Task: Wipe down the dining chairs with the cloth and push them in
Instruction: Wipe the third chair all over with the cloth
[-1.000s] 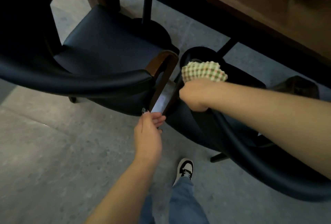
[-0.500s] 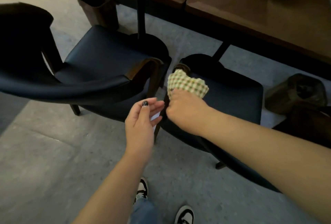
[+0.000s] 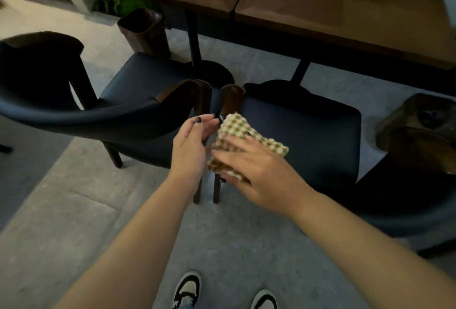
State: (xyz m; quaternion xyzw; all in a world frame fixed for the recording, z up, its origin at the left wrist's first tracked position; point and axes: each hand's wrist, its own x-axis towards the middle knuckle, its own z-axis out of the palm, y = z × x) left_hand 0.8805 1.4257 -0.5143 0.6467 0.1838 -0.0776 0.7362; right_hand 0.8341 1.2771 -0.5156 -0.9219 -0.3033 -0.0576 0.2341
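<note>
Two dark blue dining chairs with wooden arm ends stand side by side before the wooden table (image 3: 308, 7): the left chair (image 3: 138, 86) and the right chair (image 3: 308, 136). My right hand (image 3: 256, 168) holds a green-and-cream checked cloth (image 3: 234, 141) in front of the right chair's left arm post. My left hand (image 3: 192, 145) hovers just left of the cloth, fingers apart, empty, its fingertips close to the cloth's edge.
A brown waste bin (image 3: 145, 29) stands on the floor beyond the left chair. Black table legs (image 3: 195, 42) with round bases sit behind the seats. A brown bag-like object (image 3: 424, 131) lies at the right. My shoes (image 3: 187, 291) are on the grey floor.
The view has pulled up and back. My right hand lifted the cloth off the right chair's arm toward me, and my left hand rose beside it.
</note>
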